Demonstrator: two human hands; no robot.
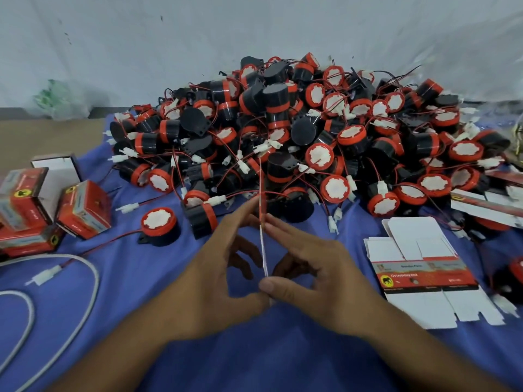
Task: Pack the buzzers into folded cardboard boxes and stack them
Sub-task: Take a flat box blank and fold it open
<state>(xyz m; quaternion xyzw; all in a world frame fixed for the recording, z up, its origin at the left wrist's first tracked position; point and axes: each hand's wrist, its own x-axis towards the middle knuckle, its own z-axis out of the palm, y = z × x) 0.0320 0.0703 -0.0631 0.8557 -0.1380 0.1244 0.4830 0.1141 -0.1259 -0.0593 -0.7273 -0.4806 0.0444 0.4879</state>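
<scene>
A flat unfolded cardboard box (263,244) stands on edge between my two hands, seen edge-on as a thin white and red strip. My left hand (215,281) pinches it from the left with thumb and fingertips. My right hand (314,281) pinches it from the right, thumb at its near end. Behind them lies a big heap of black and red buzzers (297,131) with red wires and white plugs. One single buzzer (160,226) sits apart at the left. Several folded red boxes (82,209) lie at the far left.
Flat box blanks (424,270) lie printed side up at the right, more blanks (486,206) behind them. A grey cable (85,267) loops at the left on the blue cloth (141,292). A loose white plug (46,275) lies by it. A white wall rises behind.
</scene>
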